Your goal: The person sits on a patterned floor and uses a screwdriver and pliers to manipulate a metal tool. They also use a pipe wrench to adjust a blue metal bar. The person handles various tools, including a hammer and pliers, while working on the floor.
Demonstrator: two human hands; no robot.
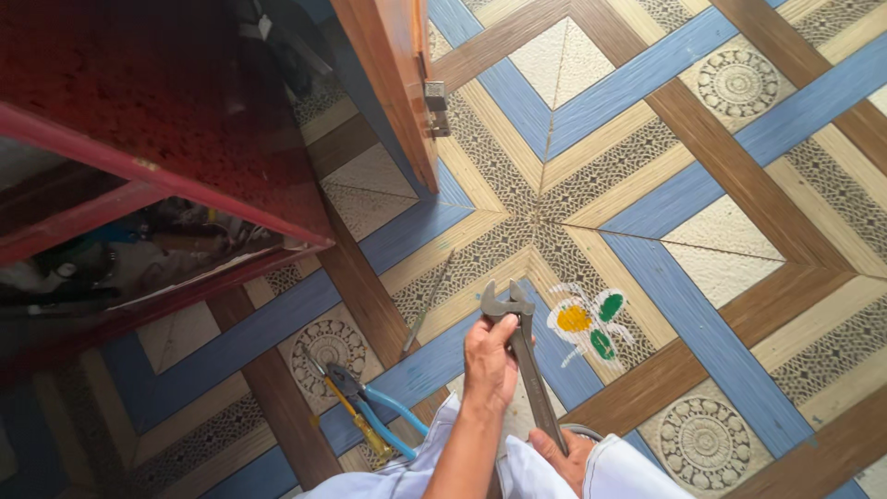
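Right hand (561,459) half cut off by frame edge, grip closed on wrench (525,356) handle; left hand (491,356) clasps wrench near jaw, above patterned floor (739,231). Pliers (365,407) lie left. Cabinet (157,111) interior dim, unclear.

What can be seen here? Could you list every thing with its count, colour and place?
wrench: one, grey metal, centre bottom, held in both hands, jaw end up
pliers: two, one with blue handles and one with yellow, on the floor at lower left
thin rod: one, grey, on the floor left of the wrench
sticker: one, white, yellow and green, on the floor right of the wrench
cabinet: one, red, upper left
door: one, orange-brown wood, top centre
floor: patterned in blue, brown and cream
left hand: gripping near the wrench head
right hand: holding the handle end
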